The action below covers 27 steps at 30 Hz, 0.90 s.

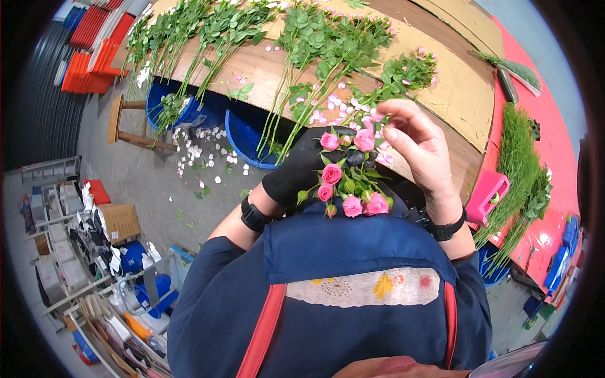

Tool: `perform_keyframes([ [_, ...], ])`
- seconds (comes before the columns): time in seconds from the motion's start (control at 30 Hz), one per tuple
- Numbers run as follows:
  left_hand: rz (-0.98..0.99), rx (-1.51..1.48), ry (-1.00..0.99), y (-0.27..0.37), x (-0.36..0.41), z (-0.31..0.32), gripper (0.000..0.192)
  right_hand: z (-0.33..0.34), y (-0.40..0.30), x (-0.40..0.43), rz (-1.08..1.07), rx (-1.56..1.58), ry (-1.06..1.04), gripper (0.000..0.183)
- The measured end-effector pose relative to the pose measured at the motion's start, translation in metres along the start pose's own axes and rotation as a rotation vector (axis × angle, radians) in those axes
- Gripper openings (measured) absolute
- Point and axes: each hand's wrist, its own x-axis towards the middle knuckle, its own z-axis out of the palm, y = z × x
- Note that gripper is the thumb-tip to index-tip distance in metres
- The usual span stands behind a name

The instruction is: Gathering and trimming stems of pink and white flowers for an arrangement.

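My left hand [314,156], in a black glove, is shut on a spray of pink roses [332,174] just in front of my chest. The blooms and several green buds fan out towards me; the stems are mostly hidden behind the glove. My right hand [401,137], bare, is raised just right of the blooms, its thumb and fingers curled. A pink petal [373,115] shows at its fingertips; whether they grip it I cannot tell. Loose pale pink petals [334,101] lie on the wooden table [222,78] beyond my hands.
Bunches of leafy rose stems [326,42] lie across the table, beside cardboard sheets [446,90]. Blue tubs [236,141] stand below its near edge. Petals litter the floor at left. On the right, a red table [553,189] bears feathery greenery [515,156] and a pink case [484,196].
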Motion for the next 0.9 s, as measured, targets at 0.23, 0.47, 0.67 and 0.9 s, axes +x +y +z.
perform_keyframes([
  [0.23,-0.017,-0.013,-0.041,-0.003,0.003,-0.005,0.025,-0.002,0.012,0.008,-0.045,0.038,-0.201,0.007],
  [0.47,-0.023,-0.335,0.115,-0.007,0.008,-0.005,0.024,0.007,0.004,0.007,-0.074,0.156,-0.009,0.013],
  [0.67,0.059,-0.076,0.15,-0.005,0.011,-0.008,0.026,0.024,-0.007,0.011,-0.208,-0.352,0.067,0.018],
  [0.9,0.031,-0.219,0.155,-0.008,0.012,-0.007,0.021,0.022,0.005,0.01,-0.198,-0.298,0.065,0.015],
])
